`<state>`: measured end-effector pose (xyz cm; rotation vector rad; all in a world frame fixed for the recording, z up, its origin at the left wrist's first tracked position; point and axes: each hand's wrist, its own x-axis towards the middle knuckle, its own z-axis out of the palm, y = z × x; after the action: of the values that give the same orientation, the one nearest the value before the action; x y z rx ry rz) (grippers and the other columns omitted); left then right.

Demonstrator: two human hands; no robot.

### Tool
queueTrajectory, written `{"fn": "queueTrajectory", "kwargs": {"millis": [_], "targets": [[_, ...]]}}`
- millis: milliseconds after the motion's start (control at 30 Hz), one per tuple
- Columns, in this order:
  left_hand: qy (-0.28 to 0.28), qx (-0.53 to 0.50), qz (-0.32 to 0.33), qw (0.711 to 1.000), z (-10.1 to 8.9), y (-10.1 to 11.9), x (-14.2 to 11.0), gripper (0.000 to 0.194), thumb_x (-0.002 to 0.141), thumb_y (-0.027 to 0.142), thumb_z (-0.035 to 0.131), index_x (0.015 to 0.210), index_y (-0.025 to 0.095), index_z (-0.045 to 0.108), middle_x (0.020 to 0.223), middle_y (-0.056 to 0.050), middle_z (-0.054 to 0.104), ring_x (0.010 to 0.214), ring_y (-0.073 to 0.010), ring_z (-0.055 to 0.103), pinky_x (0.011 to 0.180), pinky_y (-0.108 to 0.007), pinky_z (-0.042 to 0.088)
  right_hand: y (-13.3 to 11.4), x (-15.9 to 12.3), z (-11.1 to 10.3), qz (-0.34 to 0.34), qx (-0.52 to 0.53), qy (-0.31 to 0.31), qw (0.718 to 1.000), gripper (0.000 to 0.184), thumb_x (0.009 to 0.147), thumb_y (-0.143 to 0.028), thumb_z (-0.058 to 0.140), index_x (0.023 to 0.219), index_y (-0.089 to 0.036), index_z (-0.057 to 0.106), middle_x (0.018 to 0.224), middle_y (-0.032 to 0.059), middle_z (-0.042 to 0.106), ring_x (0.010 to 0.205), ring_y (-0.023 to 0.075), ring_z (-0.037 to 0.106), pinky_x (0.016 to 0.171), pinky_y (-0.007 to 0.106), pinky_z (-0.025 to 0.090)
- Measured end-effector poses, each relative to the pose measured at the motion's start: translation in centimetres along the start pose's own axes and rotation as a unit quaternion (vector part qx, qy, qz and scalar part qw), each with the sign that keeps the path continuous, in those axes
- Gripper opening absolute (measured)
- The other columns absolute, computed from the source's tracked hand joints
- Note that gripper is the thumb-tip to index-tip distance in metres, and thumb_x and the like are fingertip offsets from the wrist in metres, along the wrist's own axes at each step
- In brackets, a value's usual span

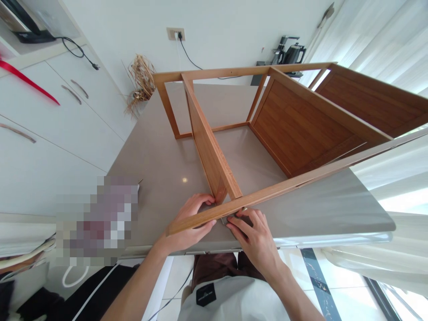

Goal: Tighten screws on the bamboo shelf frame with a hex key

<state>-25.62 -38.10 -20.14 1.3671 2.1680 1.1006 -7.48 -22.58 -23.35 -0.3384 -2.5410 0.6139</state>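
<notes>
The left hand (190, 218) is curling firmly around the near end of a long, amber bamboo rail (267, 192), its fingers wrapping close to where a narrow, upright bamboo board (207, 147) meets that rail. The right hand (250, 236) is lying just beside the left, with its fingers bent over a small, flat grey piece (229, 219) tucked against the rail's lower edge; its exact kind is hidden by the fingers. Both hands are holding narrowly, not spreading wide.

Directly ahead of the hands, a large, rectangular bamboo frame (214, 73) is resting on a smooth, greige stone countertop (157, 178). Farther from the hands and toward the right, a broad, reddish-brown bamboo panel (301, 125) and a second matching panel (371, 98) are sitting within the structure. Beyond the narrow board, a rectangular opening is showing the countertop through it, with no panel in place. Whether the joint under the hands is fastened cannot be told. A black kettle (292, 54) is standing on a shelf well beyond the frame.
</notes>
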Motion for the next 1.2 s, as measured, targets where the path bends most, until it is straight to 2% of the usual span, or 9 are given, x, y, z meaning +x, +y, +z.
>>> {"fn": "queueTrajectory", "kwargs": {"millis": [133,400,567,767,967,1200], "targets": [[-0.022,-0.008,-0.015,1.0,0.3,-0.3,-0.1,0.034,0.089,0.035,0.065,0.122,0.029,0.058,0.121,-0.003,0.071,0.112,-0.0265,0.067,0.102,-0.04,0.054,-0.2,0.1,0.0,0.004,0.007,-0.004,1.0,0.014,0.098,-0.023,0.063,0.108,-0.023,0.072,0.105,0.0081,0.061,0.097,0.0226,0.057,0.084,0.04,0.046],[-0.009,-0.014,-0.014,1.0,0.2,0.0,-0.3,0.032,0.089,0.03,0.062,0.12,0.028,0.055,0.117,-0.003,0.069,0.11,-0.0233,0.065,0.101,-0.037,0.053,0.1,-0.2,0.1,-0.007,0.008,-0.033,0.999,0.028,0.1,-0.014,0.054,0.115,-0.029,0.071,0.106,0.0068,0.06,0.098,0.0222,0.056,0.084,0.039,0.046],[-0.006,-0.024,-0.002,1.0,0.3,-0.1,-0.4,0.033,0.089,0.029,0.062,0.121,0.029,0.054,0.116,-0.003,0.068,0.109,-0.0231,0.064,0.1,-0.038,0.053,0.1,-0.1,0.4,-0.008,0.021,-0.008,1.0,0.023,0.099,-0.014,0.054,0.107,-0.028,0.071,0.103,0.0069,0.059,0.097,0.0232,0.055,0.082,0.04,0.045],[0.002,-0.028,0.011,1.0,0.4,-0.5,-0.5,0.04,0.09,0.029,0.065,0.128,0.028,0.055,0.128,-0.004,0.065,0.12,-0.0246,0.06,0.111,-0.04,0.045,0.3,-0.1,0.8,0.003,0.029,-0.014,0.999,0.021,0.098,-0.016,0.058,0.105,-0.03,0.072,0.098,0.005,0.06,0.095,0.0235,0.055,0.079,0.039,0.044],[-0.009,-0.068,-0.031,0.997,0.9,-1.6,-0.7,0.038,0.089,0.033,0.068,0.125,0.026,0.059,0.131,-0.007,0.065,0.123,-0.0256,0.06,0.112,-0.042,0.044,0.8,0.0,0.6,-0.014,0.039,-0.019,0.999,0.02,0.1,-0.02,0.057,0.107,-0.031,0.073,0.094,0.0042,0.062,0.091,0.0221,0.056,0.079,0.038,0.044],[-0.014,-0.072,-0.031,0.997,1.0,-1.9,-0.7,0.037,0.088,0.034,0.069,0.123,0.027,0.06,0.133,-0.006,0.062,0.125,-0.0251,0.058,0.112,-0.042,0.042,0.8,0.0,0.5,-0.025,0.034,-0.014,0.999,0.02,0.101,-0.019,0.054,0.106,-0.028,0.072,0.1,0.0066,0.061,0.095,0.0232,0.055,0.081,0.041,0.045]]}}
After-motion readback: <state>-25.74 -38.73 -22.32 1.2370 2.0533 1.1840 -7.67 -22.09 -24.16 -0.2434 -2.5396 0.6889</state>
